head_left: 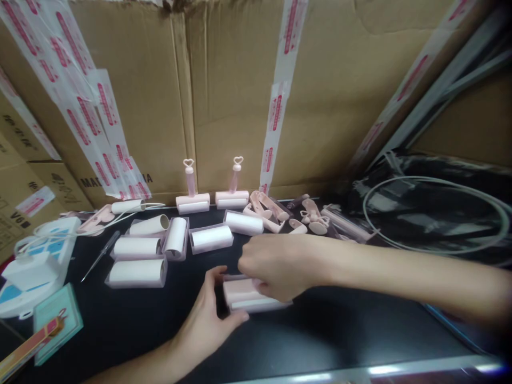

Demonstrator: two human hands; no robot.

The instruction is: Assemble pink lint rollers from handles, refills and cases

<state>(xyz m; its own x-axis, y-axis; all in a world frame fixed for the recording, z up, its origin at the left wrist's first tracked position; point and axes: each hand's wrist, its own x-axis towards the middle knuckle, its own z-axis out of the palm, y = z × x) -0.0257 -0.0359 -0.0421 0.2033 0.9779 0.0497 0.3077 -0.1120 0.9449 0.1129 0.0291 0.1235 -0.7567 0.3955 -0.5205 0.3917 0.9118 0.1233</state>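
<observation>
A pink lint-roller head lies on the black table in front of me. My left hand grips its left end, thumb and fingers curled round it. My right hand reaches in from the right and closes over its top and right side. Just beyond my hands lie several white paper rolls in clear covers. Two assembled pink rollers with heart-topped handles stand upright at the back edge of the table.
Loose pink handles and parts are heaped at the back right. A screwdriver lies to the left beside white and teal packages. Cardboard boxes wall off the back. A black bag with a white hoop fills the right.
</observation>
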